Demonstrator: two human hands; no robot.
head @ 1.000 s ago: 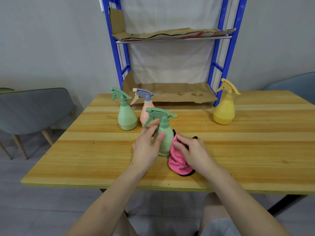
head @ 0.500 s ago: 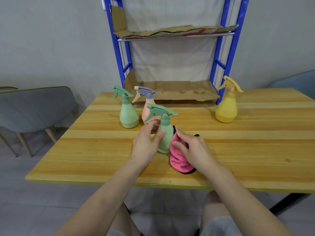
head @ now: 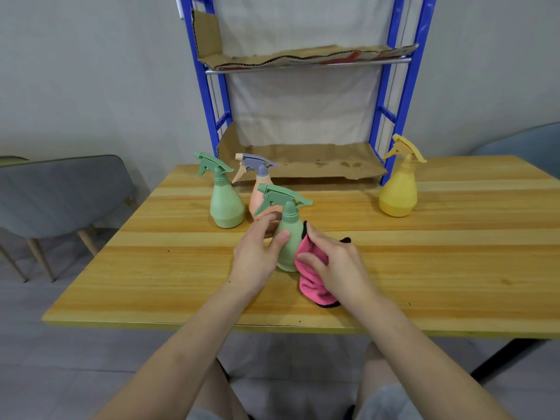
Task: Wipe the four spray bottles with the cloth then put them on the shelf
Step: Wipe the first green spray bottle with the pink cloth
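Observation:
A green spray bottle stands upright near the middle of the wooden table. My left hand grips its left side, thumb on the front. My right hand holds a pink cloth against the bottle's right side. Behind stand a second green bottle and a peach bottle with a grey trigger, partly hidden by the near bottle. A yellow bottle stands at the far right. The blue shelf, lined with cardboard, rises behind the table.
A grey chair stands left of the table, and the edge of a blue-grey chair shows at the far right. A black table leg runs down at the lower right.
My right hand with the cloth has slid slightly up along the bottle's right side. My left hand keeps its grip on the bottle. The camera view has tilted a little.

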